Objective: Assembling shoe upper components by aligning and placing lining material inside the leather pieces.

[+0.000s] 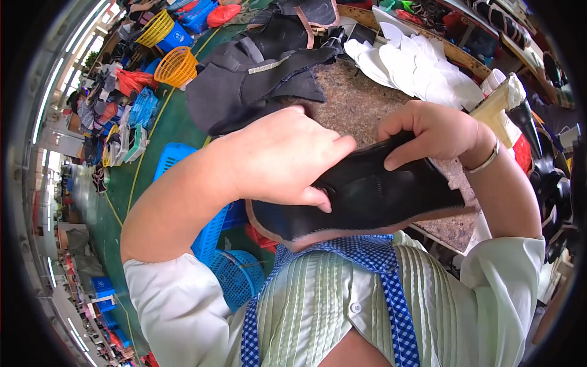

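Over the near edge of the desk (367,110), the fingers of my left hand (284,156) and right hand (435,129) clamp the glossy black shoe upper (376,199) from its far side, probably to keep it spread, while white sole-shaped pieces (416,67) lie heaped beyond, seemingly within reach.

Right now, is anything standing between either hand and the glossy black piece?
Nothing visible does: the left hand and right hand both hold the glossy black piece directly. The white flat pieces and dark grey pieces lie beyond it, not between.
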Motion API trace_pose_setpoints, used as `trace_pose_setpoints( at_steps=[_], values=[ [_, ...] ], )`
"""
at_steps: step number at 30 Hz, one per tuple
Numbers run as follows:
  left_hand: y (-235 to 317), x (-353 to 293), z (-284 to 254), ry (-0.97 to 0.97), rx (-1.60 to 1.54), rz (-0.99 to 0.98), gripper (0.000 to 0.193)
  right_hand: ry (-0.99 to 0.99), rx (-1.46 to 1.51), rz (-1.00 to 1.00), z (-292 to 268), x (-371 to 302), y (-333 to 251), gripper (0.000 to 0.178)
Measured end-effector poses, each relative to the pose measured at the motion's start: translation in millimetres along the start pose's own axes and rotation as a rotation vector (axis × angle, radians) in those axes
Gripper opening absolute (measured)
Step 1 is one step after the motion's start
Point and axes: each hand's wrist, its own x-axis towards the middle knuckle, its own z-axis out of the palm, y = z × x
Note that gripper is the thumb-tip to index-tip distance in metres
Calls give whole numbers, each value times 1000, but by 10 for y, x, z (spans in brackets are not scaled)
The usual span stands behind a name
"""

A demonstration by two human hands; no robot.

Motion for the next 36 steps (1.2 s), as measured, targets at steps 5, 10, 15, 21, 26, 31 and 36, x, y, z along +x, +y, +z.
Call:
trace_pose_setpoints(
  at_steps=[5, 10, 15, 21, 26, 31, 36],
  values=[
    [-35, -4, -39, -130, -231, 29, 47, -170, 166, 42, 1, -3, 67, 13],
    [-137, -21, -56, -238, -419, -70, 44, -147, 216, 7, -4, -40, 82, 15],
    [35, 4, -80, -142, -408, -67, 35, 112, -309, -366, 269, -54, 43, 24],
    [1, -84, -163, -144, -391, -117, 32, 183, -113, -522, 514, 3, 128, 18],
    [-27, -161, -199, -56, -269, -172, 29, 79, -114, -392, 433, 19, 170, 20],
    [-37, -202, -343, -91, -323, -206, 31, 372, -200, -560, 670, 61, -31, 18],
    [-54, -346, -456, -212, -356, -267, 33, 313, -59, -601, 606, 124, 24, 13]
  ],
)
